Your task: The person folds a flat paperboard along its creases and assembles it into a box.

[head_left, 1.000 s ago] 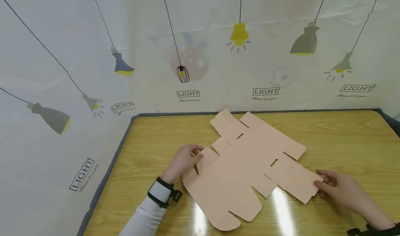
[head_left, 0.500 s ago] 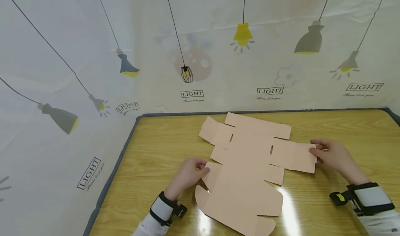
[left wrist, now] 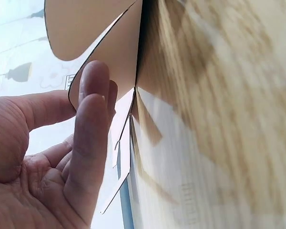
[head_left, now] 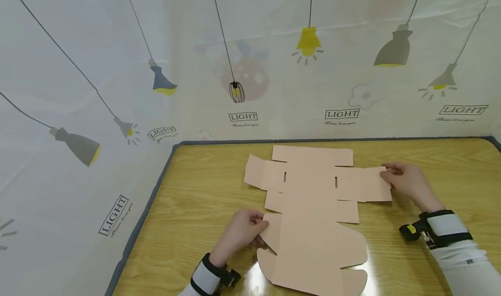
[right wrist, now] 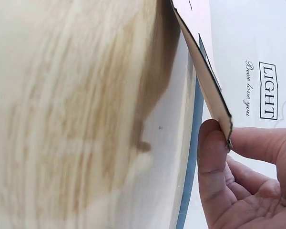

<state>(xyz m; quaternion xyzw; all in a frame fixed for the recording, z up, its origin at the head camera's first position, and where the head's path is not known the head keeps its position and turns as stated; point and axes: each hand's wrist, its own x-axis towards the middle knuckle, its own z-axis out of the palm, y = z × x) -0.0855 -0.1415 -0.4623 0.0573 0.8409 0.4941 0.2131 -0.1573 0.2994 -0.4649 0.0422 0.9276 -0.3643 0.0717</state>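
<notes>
A flat, unfolded pink cardboard box blank (head_left: 309,209) lies lengthwise on the wooden table, with side flaps, two slots and rounded tabs at its near end. My left hand (head_left: 243,231) pinches a flap on its left side between thumb and fingers. In the left wrist view that flap (left wrist: 109,62) tilts up off the wood, fingers behind it. Out at the right, my right hand (head_left: 407,180) pinches the end of the long side panel (head_left: 375,185). Seen from the right wrist, the panel's edge (right wrist: 207,78) is raised above the tabletop, thumb on one face and fingers on the other.
The wood-grain table (head_left: 195,187) has a dark blue edge (head_left: 219,142) along its back and left. Behind it hangs a pale backdrop (head_left: 289,91) printed with lamps and the word LIGHT. Straps with small cameras (head_left: 411,231) circle both wrists.
The box blank has turned counterclockwise from a slant to nearly straight. My right hand has moved away from me with its panel, while my left hand has come nearer with its flap.
</notes>
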